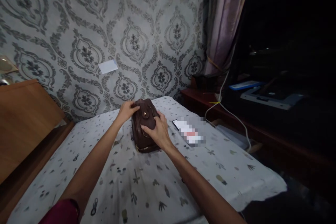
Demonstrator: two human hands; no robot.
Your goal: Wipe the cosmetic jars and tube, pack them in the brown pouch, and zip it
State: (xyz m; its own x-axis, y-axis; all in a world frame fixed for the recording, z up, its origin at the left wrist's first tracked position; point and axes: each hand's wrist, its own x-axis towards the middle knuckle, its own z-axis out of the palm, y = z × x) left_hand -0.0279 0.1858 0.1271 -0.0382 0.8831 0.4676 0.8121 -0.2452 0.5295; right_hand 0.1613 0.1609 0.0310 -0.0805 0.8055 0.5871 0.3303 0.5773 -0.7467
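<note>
A dark brown handbag [144, 142] lies on a white patterned cloth, with gold-coloured zip trim along its near edge and a small gold clasp on a round flap. My left hand [126, 111] grips the bag's upper left edge, its thumb laid over the top face. From the right side my right hand [159, 130] holds the bag, thumb across the front and the other fingers partly hidden behind its side. A phone [187, 133] with a lit, blurred screen lies on the cloth just right of my right hand.
The patterned cloth [141, 185] covers the surface beneath the bag. A wooden panel [26, 122] stands at the left, and a patterned wall rises behind. To the right are a white cable [236, 113], an open drawer [232, 136] and a large dark screen-like object [288, 42].
</note>
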